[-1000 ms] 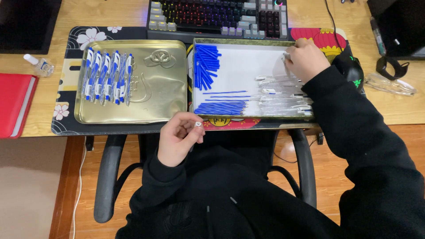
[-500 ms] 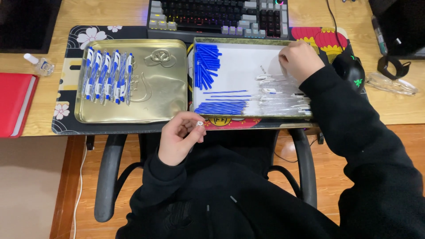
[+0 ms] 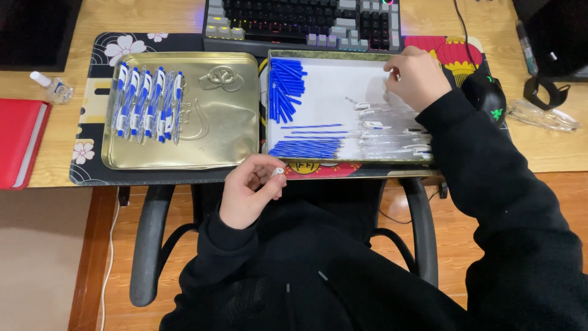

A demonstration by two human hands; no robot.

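my left hand (image 3: 248, 197) pinches a small white pen part (image 3: 278, 172) at its fingertips; my right hand (image 3: 416, 76) curls closed over clear pen barrels (image 3: 392, 138) in the tray (image 3: 331, 56).

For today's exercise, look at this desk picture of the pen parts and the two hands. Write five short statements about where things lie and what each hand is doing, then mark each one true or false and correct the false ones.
1. The finished blue and white pens lie in a row on the gold tin lid. True.
2. The left hand rests inside the white tray. False: it is held in front of the desk edge, pinching a small white part.
3. The right hand reaches into the white tray near the clear pen barrels. True.
4. The blue caps are piled at the tray's right end. False: they are at its left end.
5. A red book lies at the desk's left edge. True.
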